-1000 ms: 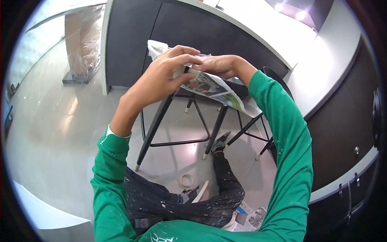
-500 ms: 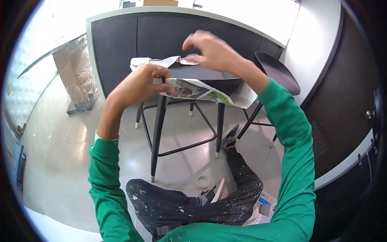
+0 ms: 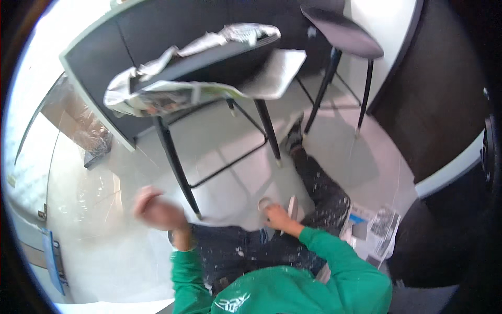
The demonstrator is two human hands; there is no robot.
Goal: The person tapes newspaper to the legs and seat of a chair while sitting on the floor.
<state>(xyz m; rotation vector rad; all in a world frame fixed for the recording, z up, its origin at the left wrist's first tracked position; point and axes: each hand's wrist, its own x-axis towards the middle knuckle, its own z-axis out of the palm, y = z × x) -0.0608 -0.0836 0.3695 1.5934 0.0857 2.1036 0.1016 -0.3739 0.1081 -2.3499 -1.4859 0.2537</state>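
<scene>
A ring-shaped roll of tape (image 3: 264, 202) is on the floor in front of my lap. My right hand (image 3: 278, 217) reaches down to it, its fingers closed at the near side of the ring. My left hand (image 3: 161, 210) hangs over the floor at the left, smeared by motion, so its fingers do not show clearly. Beyond my hands stands a black stool (image 3: 209, 70) with dark legs. Newspaper (image 3: 172, 97) is draped around the rim of its seat, and one sheet sticks out at the right. Neither hand touches the stool or paper.
A second dark stool (image 3: 342, 34) stands at the back right. A long pale thin object (image 3: 293, 208) is beside the tape. More newspaper (image 3: 384, 230) is on the floor at the right. A plastic-wrapped carton (image 3: 73, 118) stands at the left, beside a dark counter front (image 3: 162, 31).
Both hands have left the newspaper on the stool seat. My right hand has dropped to the roll of tape, my left has come down to the left. The view has tilted downward.
</scene>
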